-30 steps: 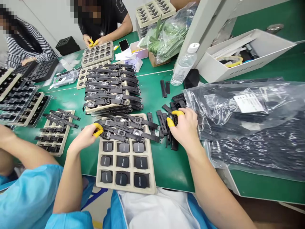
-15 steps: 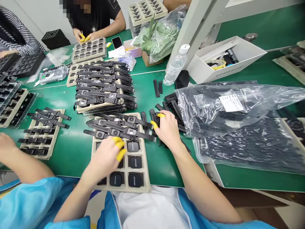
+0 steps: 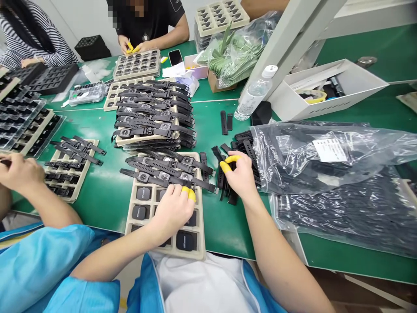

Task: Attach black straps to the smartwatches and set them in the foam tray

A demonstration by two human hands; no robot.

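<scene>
Loose straps (image 3: 224, 122) matt, rubbery-looking; large bag (image 3: 289, 152) glossy clear plastic; near tray (image 3: 200, 221) matt; tabletop (image 3: 224, 234) smooth, faintly glossy

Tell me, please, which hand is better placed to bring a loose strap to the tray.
Probably the right hand: its fingertips are at a loose strap, while the left hand is over the tray.

This looks like a workshop in a watch factory: several people (image 3: 154, 24) work around a long green desk (image 3: 208, 117), some wearing yellow finger covers (image 3: 226, 167), among stacked trays (image 3: 125, 141) of watches (image 3: 164, 176), loose black straps (image 3: 223, 123) and a big plastic bag (image 3: 286, 148) packed with black strips.
</scene>
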